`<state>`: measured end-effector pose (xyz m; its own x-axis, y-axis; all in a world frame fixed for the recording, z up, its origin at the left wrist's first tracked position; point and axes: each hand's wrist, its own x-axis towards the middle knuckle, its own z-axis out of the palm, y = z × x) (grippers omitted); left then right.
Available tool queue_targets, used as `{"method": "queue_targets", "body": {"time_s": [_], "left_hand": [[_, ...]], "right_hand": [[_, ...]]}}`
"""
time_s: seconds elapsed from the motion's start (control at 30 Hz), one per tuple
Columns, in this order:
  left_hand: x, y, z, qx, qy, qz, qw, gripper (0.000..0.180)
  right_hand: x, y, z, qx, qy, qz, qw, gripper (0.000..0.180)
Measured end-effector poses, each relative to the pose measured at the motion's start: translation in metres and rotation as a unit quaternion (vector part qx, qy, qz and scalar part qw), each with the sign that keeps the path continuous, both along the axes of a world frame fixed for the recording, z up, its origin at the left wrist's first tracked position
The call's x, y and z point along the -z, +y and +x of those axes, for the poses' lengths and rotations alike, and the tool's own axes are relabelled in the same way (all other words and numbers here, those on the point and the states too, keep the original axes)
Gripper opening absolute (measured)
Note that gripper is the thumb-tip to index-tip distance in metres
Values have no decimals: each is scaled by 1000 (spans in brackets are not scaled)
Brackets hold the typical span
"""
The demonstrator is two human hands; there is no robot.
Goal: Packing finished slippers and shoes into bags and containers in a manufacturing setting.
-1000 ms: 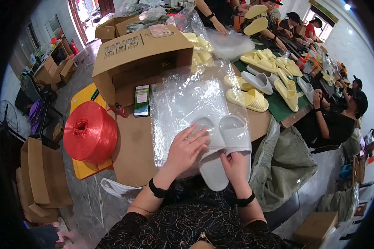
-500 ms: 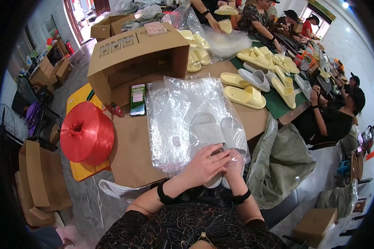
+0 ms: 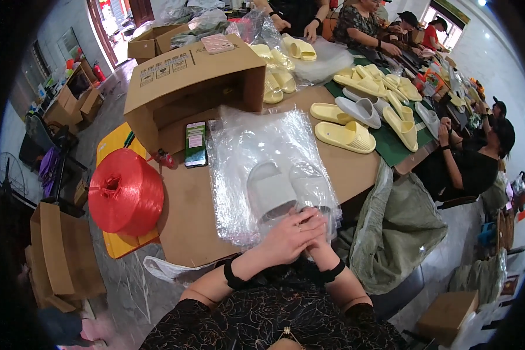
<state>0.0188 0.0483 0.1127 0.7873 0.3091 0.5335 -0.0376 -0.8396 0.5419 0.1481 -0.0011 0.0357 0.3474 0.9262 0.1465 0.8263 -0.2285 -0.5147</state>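
A pair of grey slippers (image 3: 269, 188) lies side by side inside a clear plastic bag (image 3: 324, 195), toes pointing away from me. The bag rests on a stack of flat clear bags (image 3: 233, 169). My left hand (image 3: 289, 234) reaches across at the near end of the bag, its fingers bent and closed on the plastic. Under and beside it, my right hand (image 3: 317, 238) is closed at the same end, partly covered by the left fingers. The hands touch each other, and the slippers' heels are hidden beneath them.
Left of the bags stand a phone (image 3: 196, 144), a red twine roll (image 3: 125, 191) and an open cardboard box (image 3: 192, 70). Yellow slippers (image 3: 345, 137) and a loose grey slipper (image 3: 359, 111) lie to the right. A green-grey sack (image 3: 394, 233) hangs beside the table. Co-workers sit beyond.
The slippers have shifted left and slightly nearer, deeper in the bag. My right hand has drawn back from under the plastic. Across the table, a co-worker has put down yellow slippers.
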Motion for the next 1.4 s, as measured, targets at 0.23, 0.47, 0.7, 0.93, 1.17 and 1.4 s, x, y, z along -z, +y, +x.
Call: {"method": "queue_targets", "body": {"time_s": [0.23,0.47,0.7,0.93,1.17,1.4], "left_hand": [[-12,8,-16,39,-9,-133,990,27],[-16,-17,-10,252,29,-149,956,31],[-30,-10,-16,268,96,-240,928,51],[-22,17,-25,91,52,-146,984,48],[-19,33,-26,-4,59,-169,984,34],[13,49,-52,-133,102,-30,985,41]], "right_hand": [[-11,0,31,146,272,165,937,41],[-30,11,41,196,76,192,959,39],[-40,8,58,277,316,203,884,32],[11,-71,175,376,222,399,806,25],[146,-216,309,498,518,291,631,31],[74,-69,216,399,135,247,873,20]]}}
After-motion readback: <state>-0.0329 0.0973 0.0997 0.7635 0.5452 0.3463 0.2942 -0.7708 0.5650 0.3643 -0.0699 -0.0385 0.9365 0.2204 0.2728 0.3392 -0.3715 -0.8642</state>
